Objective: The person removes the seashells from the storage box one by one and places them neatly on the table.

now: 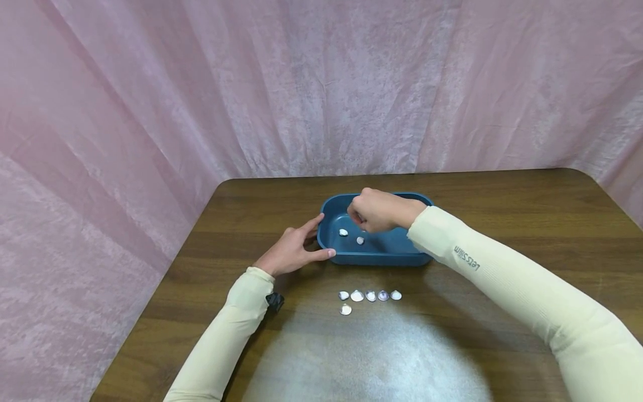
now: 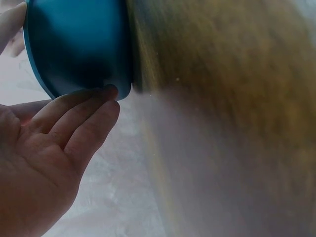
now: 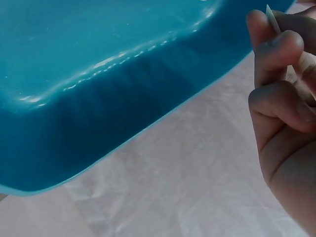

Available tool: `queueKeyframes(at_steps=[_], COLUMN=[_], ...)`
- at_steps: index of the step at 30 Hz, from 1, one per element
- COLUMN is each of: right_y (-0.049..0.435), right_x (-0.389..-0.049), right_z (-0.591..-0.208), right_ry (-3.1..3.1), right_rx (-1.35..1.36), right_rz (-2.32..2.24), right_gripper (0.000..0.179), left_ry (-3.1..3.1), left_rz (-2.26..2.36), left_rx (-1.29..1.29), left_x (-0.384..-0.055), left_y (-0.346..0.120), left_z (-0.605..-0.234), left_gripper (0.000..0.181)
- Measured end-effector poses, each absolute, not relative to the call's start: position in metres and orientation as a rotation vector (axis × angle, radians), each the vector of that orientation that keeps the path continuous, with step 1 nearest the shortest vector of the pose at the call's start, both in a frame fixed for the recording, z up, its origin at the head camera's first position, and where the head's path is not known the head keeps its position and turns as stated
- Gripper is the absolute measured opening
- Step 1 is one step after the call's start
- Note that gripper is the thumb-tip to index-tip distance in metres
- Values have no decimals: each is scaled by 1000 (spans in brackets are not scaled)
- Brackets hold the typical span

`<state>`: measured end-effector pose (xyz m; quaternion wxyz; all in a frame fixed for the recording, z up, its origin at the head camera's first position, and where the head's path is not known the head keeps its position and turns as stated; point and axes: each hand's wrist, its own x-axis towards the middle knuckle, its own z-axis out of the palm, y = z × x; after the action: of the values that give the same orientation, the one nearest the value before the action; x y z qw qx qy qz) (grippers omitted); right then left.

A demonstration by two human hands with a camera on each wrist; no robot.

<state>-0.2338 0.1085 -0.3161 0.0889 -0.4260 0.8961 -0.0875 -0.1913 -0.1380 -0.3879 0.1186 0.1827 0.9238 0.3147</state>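
A blue rectangular tray (image 1: 382, 259) with rounded corners stands on the table. My left hand (image 1: 291, 251) rests against its left end, thumb on the near corner and forefinger at the rim; the left wrist view shows straight fingers (image 2: 94, 118) against the tray wall. Over the inside of the tray, my right hand (image 1: 377, 210) pinches a small pale seashell (image 3: 272, 19) between thumb and fingertip; only its thin edge shows. Below that hand, one white seashell (image 1: 343, 232) and another small seashell (image 1: 360, 240) lie on the tray floor.
In front of the tray, several seashells (image 1: 370, 296) lie in a row on the brown wooden table (image 1: 281, 192). A single seashell (image 1: 345, 309) lies below the row's left end. Behind the table hangs a pink curtain (image 1: 321, 89). A black wrist device (image 1: 274, 302) is at the left sleeve.
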Motion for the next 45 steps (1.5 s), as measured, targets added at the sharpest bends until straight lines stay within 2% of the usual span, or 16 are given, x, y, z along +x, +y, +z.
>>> queueKeyframes(at_steps=[9, 16, 28, 36, 45], right_y=[116, 118, 121, 120, 118], right_x=[-202, -185, -163, -148, -142], right_z=[-309, -313, -337, -349, -363], right_ry=[2679, 2680, 2585, 2464, 2466], right_rx=[-1303, -1355, -1464, -1429, -1480], right_rz=[-435, -503, -645, -658, -650], right_gripper=[11, 14, 12, 17, 17], left_ry=[2696, 2705, 2717, 2716, 2732], left_rz=[927, 929, 942, 948, 921], left_rx=[546, 545, 582, 576, 578], left_x=[-193, -193, -192, -193, -193], left_y=[-137, -139, -139, -138, -138], left_z=[-388, -390, -390, -389, -389], left_gripper=[101, 102, 99, 100, 101])
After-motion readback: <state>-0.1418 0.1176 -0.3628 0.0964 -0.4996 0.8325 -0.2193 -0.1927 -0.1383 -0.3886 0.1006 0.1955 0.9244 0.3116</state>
